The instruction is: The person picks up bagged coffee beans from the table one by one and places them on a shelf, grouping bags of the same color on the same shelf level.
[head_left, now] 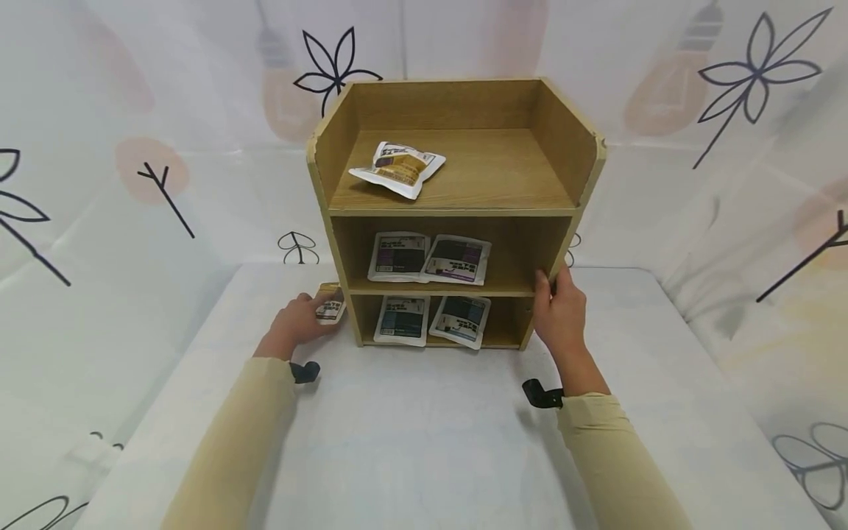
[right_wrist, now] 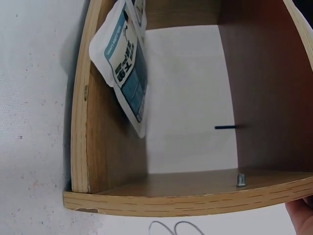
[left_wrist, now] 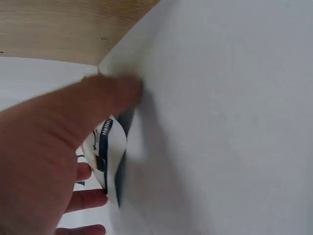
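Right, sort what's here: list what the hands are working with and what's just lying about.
In hand:
left hand grips a packet beside the shelf unit
right hand holds the shelf unit by its side panel

Lying about:
top-shelf packet
middle-shelf packets
bottom-shelf packets

white puffy snack packet with brown print (head_left: pixel 398 168) lying on top tier, two flat white pouches with dark labels (head_left: pixel 429 259) side by side on middle tier, two more white pouches with blue-black labels (head_left: pixel 433 321) below, white cloth-covered table (head_left: pixel 424 442), pale backdrop printed with flower outlines and bulbs (head_left: pixel 755 73)
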`<state>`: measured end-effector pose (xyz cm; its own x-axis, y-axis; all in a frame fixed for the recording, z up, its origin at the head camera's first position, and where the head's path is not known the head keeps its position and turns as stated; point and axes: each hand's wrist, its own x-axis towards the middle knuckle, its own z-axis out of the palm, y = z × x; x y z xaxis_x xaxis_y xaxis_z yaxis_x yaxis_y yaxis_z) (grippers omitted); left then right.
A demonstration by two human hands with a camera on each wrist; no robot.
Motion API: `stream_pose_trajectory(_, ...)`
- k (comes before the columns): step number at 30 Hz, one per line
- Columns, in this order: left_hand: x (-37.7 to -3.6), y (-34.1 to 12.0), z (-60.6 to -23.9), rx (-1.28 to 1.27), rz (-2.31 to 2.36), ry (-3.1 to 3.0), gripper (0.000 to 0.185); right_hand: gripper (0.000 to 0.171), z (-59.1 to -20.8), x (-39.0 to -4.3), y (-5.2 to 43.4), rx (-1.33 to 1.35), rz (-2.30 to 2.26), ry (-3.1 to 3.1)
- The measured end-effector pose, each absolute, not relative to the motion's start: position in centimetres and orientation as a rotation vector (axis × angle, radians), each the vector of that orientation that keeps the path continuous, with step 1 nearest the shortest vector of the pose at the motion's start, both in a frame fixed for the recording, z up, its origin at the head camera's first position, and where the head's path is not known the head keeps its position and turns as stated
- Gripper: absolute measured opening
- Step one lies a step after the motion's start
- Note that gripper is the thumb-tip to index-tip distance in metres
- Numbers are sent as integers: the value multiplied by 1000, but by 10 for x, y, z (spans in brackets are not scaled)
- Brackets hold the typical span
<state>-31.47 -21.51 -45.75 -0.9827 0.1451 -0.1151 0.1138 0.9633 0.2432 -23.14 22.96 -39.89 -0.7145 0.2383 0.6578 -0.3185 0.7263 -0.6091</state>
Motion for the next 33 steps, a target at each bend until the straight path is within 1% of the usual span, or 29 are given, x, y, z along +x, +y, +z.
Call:
stream_pose_trajectory(4,-314,-215,-460,233,359,3017,70,34,-399,-231,230,64,951,-2169)
stream_pose_trajectory(10,-310,-214,-458,332,490,3051,60,34,-399,-230,229,65,965,-2175)
stream_pose_trajectory(16,-307,-214,-455,325,572,3062,50,34,-398,-230,229,52,952,-2185)
stream_pose_trajectory(20,-305,-217,-452,324,608,3087,47,35,-397,-229,229,46,957,-2190)
stream_pose_trajectory(33,-296,-228,-438,65,824,3229,44,35,-398,-229,229,52,970,-2184)
